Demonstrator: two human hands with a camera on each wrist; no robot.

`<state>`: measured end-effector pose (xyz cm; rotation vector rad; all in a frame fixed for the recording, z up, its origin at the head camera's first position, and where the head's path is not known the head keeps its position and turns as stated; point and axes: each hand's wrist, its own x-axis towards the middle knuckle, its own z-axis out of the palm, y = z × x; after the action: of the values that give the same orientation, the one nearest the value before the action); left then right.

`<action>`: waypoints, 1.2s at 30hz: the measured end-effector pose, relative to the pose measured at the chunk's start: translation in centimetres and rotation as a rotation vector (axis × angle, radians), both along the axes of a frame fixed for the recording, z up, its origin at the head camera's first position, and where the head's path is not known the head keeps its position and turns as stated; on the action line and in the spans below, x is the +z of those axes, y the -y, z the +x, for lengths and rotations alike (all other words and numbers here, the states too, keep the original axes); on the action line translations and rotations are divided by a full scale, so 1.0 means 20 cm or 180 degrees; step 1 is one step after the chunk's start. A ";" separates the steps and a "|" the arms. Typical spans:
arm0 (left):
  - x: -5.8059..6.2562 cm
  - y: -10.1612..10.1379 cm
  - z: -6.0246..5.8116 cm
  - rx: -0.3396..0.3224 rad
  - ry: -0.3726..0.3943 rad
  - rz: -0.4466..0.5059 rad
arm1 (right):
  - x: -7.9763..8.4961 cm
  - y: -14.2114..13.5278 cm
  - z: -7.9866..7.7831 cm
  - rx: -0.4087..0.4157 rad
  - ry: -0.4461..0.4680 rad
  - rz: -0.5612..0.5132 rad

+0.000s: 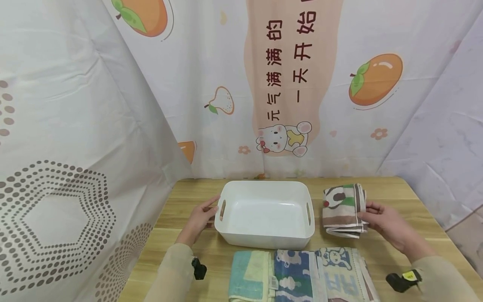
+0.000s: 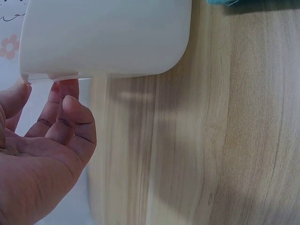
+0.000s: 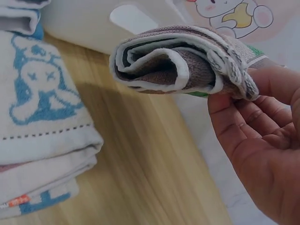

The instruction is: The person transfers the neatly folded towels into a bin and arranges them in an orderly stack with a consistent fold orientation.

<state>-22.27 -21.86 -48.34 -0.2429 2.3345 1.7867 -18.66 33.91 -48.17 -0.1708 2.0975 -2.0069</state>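
Left hand (image 1: 201, 217) grips the bin (image 1: 264, 241) by its nine-o'clock end, right hand (image 1: 390, 226) pinches a folded towel (image 1: 339, 214) beyond three: seemingly the pick-up, next needing a carry toward nine.

Both arms (image 1: 443, 277), in long beige fabric sleeves (image 1: 170, 272), extend forward, well apart. Bare wrists (image 1: 186, 237) show past the cuffs (image 1: 179, 251). The left hand (image 1: 203, 219) grips with bent fingers (image 2: 80, 124), the thumb separate from them. The right hand (image 1: 386, 222) points inward, pinching, its thumb above the bent fingers (image 3: 230, 123).
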 end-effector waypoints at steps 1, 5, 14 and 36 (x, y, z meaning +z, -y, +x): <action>0.00 0.00 0.00 0.0001 0.0003 0.0000 | 0.01 0.00 0.00 0.0012 -0.0023 -0.0066; 0.01 0.00 0.00 -0.0001 0.0012 0.0017 | 0.05 0.02 0.01 0.0100 -0.0087 -0.0355; 0.01 -0.01 0.01 0.0090 0.0031 0.0089 | 0.15 0.08 0.01 0.0267 -0.0221 -0.0740; 0.15 -0.11 0.00 0.0119 -0.0563 -0.0427 | 0.26 0.23 0.03 0.0430 -0.0274 -0.0991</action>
<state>-22.28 -19.61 -45.29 -0.1544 2.5931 1.7350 -18.02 29.29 -42.96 -0.4467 1.7534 -2.2649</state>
